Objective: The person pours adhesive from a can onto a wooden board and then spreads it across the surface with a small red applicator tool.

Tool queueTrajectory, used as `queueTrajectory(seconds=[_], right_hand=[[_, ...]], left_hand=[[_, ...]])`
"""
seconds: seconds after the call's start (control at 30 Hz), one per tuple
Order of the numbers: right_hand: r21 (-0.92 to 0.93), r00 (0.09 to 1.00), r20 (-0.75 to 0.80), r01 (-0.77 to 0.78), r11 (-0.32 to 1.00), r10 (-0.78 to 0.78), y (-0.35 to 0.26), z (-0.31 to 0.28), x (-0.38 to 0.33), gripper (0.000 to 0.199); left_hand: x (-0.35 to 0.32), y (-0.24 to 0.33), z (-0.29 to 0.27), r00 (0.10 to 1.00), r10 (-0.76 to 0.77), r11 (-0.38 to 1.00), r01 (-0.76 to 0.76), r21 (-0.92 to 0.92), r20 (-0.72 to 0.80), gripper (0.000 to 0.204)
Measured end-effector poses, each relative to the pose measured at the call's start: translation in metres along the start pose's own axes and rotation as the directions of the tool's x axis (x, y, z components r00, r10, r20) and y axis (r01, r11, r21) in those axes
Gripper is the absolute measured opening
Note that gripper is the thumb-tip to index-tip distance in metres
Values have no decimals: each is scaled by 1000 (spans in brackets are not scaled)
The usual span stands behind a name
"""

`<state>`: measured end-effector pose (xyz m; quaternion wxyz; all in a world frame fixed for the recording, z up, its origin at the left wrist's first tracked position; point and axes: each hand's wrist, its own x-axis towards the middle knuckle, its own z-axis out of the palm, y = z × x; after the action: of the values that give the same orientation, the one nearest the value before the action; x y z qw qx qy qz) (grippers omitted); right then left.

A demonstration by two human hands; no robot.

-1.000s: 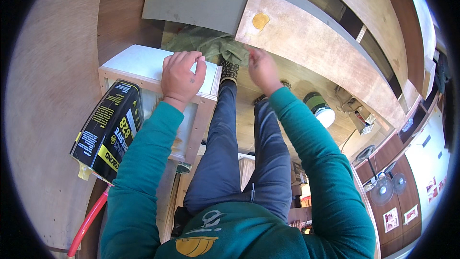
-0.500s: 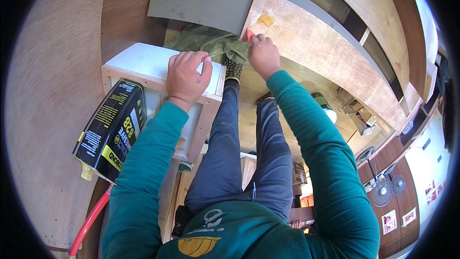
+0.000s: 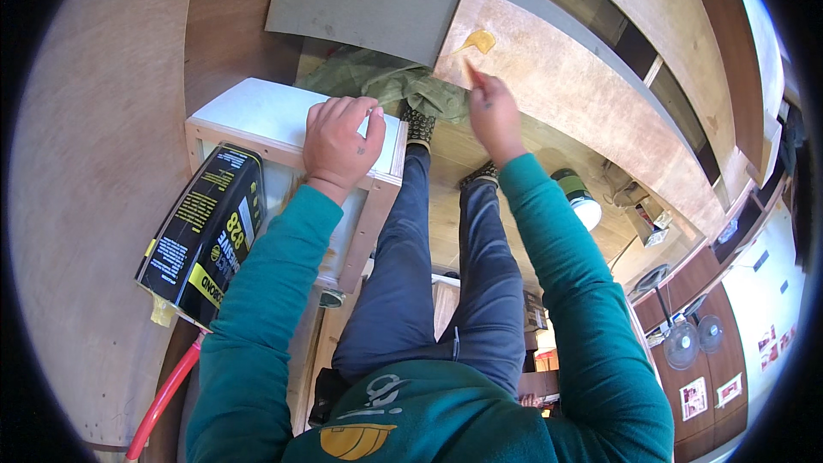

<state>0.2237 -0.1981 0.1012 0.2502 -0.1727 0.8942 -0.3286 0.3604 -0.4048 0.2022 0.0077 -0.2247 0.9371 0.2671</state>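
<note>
My left hand (image 3: 343, 141) lies with bent fingers on the near corner of a white-topped wooden box (image 3: 257, 111) and grips its edge. My right hand (image 3: 493, 111) reaches up to a tilted plywood panel (image 3: 591, 99), pinching a small reddish tool (image 3: 471, 75) whose tip points at the panel's upper left corner. A blob of yellow glue (image 3: 480, 40) sits on the panel just above that tip. A crumpled green cloth (image 3: 386, 81) lies between my two hands, behind the box.
A black and yellow adhesive tin (image 3: 201, 236) leans against the box's left side. A red hose (image 3: 163, 399) runs at lower left. A grey board (image 3: 377, 0) stands behind. A green and white can (image 3: 576, 197) sits on the floor at right, beside my legs.
My right hand has moved up and to the right, from the cloth onto the plywood panel near the glue blob. My left hand has stayed on the box.
</note>
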Motion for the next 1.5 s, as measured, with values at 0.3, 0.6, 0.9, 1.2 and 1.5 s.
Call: queueTrajectory(seconds=[0.3,0.6,0.9,1.2,1.5], right_hand=[[-229,980,-163,76,971,-115,23,-31,37,28],[-486,992,-15,103,868,-126,18,-22,39,29],[-424,991,7,-116,898,131,44,-33,78,30],[-352,991,121,-11,936,57,-32,41,74,30],[238,977,58,-214,948,206,-50,13,65,35]], left_hand=[[1,0,-1,1000,16,1000,-16,-21,3,8],[0,-1,0,1000,3,1000,-3,-5,1,8],[1,1,-1,1000,11,999,-11,-34,-7,8],[2,0,0,1000,2,1000,-2,-31,-6,7],[-2,-3,1,999,6,999,-8,-43,-38,8]])
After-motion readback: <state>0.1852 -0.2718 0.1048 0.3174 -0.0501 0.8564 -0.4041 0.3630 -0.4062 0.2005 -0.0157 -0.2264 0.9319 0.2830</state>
